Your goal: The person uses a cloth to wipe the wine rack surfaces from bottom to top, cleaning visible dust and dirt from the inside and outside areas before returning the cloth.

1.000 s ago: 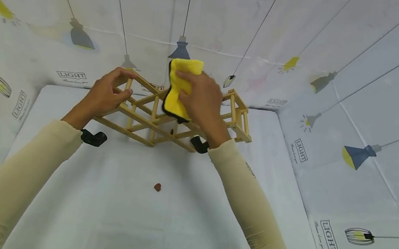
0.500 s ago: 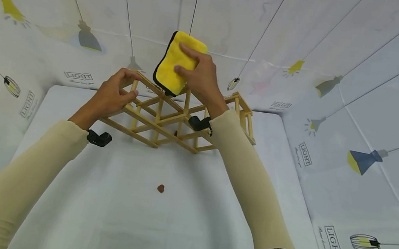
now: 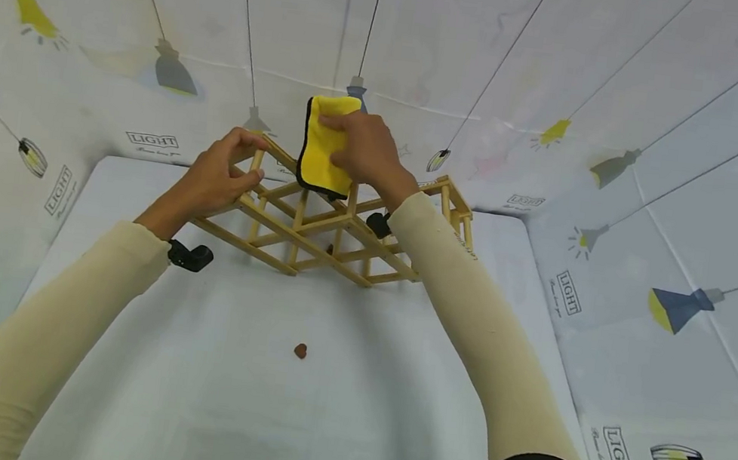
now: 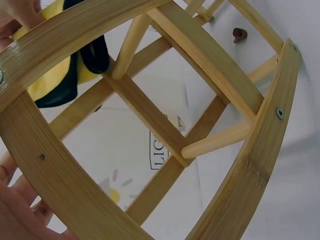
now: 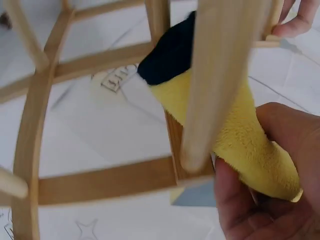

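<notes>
A folding-style wooden rack (image 3: 286,233) of slats and round dowels stands at the back of the white table. My left hand (image 3: 211,173) holds its left end, fingers over the top and thumb on the near side. In my right hand (image 3: 374,153) is a yellow cloth (image 3: 323,153) with dark edging, pinched between thumb and fingers at the rack's rear upper slat. The right wrist view shows the cloth (image 5: 240,135) lying along that slat, partly hidden by a dowel (image 5: 220,75). Slats of the rack (image 4: 65,165) fill the left wrist view.
A small reddish-brown heart-shaped piece (image 3: 300,350) lies on the table (image 3: 240,405) in front of the rack. Another small dark thing (image 3: 330,248) shows between the slats. Behind and beside the table hangs a white sheet (image 3: 431,47) printed with lamps.
My right hand moved the cloth up and left, then lowered it again along the rear slat. My left hand keeps its hold on the rack's end. The head view has shifted slightly.
</notes>
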Available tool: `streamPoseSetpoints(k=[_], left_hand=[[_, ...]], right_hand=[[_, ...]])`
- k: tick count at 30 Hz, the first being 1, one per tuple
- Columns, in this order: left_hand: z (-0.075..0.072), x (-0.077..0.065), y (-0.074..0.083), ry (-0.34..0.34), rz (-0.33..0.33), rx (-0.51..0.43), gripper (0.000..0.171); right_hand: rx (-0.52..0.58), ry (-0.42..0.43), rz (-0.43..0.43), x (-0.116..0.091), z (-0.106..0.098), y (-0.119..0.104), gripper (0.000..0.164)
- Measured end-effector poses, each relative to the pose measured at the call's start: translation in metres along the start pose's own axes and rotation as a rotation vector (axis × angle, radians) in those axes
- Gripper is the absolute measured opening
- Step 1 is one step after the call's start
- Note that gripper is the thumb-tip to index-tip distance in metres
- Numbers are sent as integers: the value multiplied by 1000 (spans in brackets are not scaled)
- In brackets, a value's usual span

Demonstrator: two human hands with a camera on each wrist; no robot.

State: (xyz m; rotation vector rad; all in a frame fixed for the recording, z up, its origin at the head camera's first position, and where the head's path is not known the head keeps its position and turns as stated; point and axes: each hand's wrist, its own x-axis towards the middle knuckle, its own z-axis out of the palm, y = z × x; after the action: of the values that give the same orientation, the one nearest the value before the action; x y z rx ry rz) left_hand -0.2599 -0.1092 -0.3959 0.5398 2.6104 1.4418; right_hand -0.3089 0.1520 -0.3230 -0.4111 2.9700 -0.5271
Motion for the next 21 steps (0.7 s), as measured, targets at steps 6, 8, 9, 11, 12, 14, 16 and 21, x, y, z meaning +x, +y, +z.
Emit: streamPoseSetpoints(k=[6,8,9,11,12,14,16,21], left_hand=[[-1,-1,1,0,-4,-17,48],[0,-1,1,-2,0,-22,48],[1,-1,1,-2,2,-23,48],[4,-1,0,-1,10,-27,47],[5,-1,0,0,13,-29,47],[7,-1,0,-4,24,-26,46],[8,-1,0,-1,32,-19,46],[4,-2,4,-2,29,-13,47]], right_hand=[[40,57,-23,4,-3,-3,66],[68,23,-52,8,1,-4,68],[66,-9,-58,9,3,-4,69],[45,-75,-68,10,6,-2,68],[21,-106,-73,10,7,0,68],[3,-148,-60,8,5,4,67],[-24,-129,-47,6,-2,6,66],[-101,70,-15,-1,-30,0,63]])
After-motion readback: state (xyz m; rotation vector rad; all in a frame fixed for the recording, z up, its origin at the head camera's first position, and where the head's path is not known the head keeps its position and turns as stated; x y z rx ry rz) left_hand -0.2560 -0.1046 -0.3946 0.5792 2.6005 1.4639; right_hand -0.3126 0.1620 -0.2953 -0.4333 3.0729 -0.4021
